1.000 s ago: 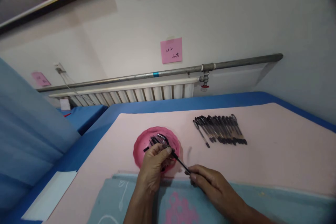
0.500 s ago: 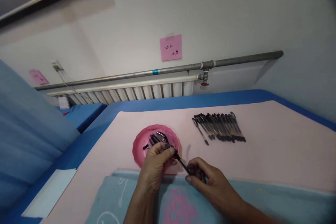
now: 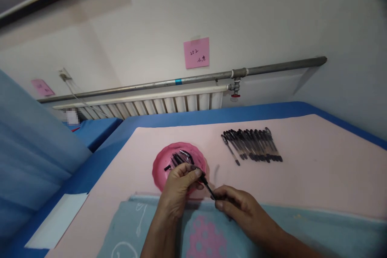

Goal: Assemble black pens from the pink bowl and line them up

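Note:
My left hand [image 3: 181,183] pinches the upper end of a black pen [image 3: 208,186] just over the near edge of a pink scalloped plate [image 3: 157,173]. The pen slants down to the right, where the fingers of my right hand [image 3: 238,207] are closed around its lower end; that end is hidden in the grip. Black pen parts [image 3: 181,158] and thin clear pieces lie on the plate behind my left hand. To the right of the plate, a row of pens [image 3: 252,145] with dark ends rests on the pink sheet.
A pink sheet [image 3: 302,173] covers the blue bed [image 3: 272,109]. A teal cloth [image 3: 136,221] with a pink pattern lies along the near side. White paper [image 3: 57,221] rests at left beside a blue curtain [image 3: 27,149]. A radiator [image 3: 169,105] and pipe [image 3: 278,64] run along the wall.
My right hand has shifted slightly left along the pen, and its fingers sit closer to my left hand. My left hand stays nearly still.

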The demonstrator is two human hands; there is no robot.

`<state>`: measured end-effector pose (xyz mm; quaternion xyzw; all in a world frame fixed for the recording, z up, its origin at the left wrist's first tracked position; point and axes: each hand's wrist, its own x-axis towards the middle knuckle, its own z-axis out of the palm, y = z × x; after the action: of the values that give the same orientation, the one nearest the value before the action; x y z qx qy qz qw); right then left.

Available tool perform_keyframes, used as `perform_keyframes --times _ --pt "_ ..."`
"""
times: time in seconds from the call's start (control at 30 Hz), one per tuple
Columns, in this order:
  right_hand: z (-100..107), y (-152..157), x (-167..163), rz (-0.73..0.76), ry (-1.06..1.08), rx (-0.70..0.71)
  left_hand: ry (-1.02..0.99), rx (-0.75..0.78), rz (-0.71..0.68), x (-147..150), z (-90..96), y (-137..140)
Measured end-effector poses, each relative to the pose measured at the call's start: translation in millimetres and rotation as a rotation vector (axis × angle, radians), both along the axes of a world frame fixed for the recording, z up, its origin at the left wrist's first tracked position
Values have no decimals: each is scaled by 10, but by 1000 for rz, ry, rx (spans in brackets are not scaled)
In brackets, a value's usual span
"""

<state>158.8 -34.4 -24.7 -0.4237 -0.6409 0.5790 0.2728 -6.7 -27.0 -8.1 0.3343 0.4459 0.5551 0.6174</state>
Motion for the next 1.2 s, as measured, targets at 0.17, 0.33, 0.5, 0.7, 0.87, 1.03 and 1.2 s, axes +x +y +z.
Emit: perform_keyframes --times 0.17,0.33,0.5,0.7,0.87,1.03,1.2 --pt "40 -2 19 -66 76 -95 101 26 72 -150 22 20" --pt "49 10 25 -153 88 -119 426 86 253 -323 -50 84" --pt "-1 27 32 -128 71 -132 777 100 239 -395 -151 100" --pt "-11 25 24 -127 58 -132 1076 92 310 -520 -156 94" --pt "-19 38 16 -138 34 -135 1134 77 70 -467 -194 96" --pt "-42 57 22 -109 34 -135 1387 68 43 -518 -177 94" --pt "-42 48 21 -118 23 -109 1484 26 310 -634 -102 92"
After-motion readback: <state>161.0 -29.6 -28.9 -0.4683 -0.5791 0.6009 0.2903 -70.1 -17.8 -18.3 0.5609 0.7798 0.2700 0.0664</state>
